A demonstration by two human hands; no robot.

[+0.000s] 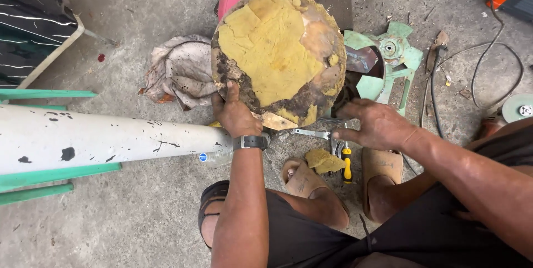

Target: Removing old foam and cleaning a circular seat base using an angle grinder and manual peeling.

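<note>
**Round foam-covered shell held up over the concrete floor**

The left hand (234,113) grips the lower edge of a rusty round shell (279,57) patched with yellow foam, fingers curled under its rim, thumb on top. The right hand (377,125) hovers spread, fingers extended toward the shell's lower right edge, holding nothing. The shell stands tilted before the person's sandalled feet. A loose foam scrap (323,161), pliers (346,162), a green fan blade (388,59) and a white pipe (105,137) lie nearby.
</note>
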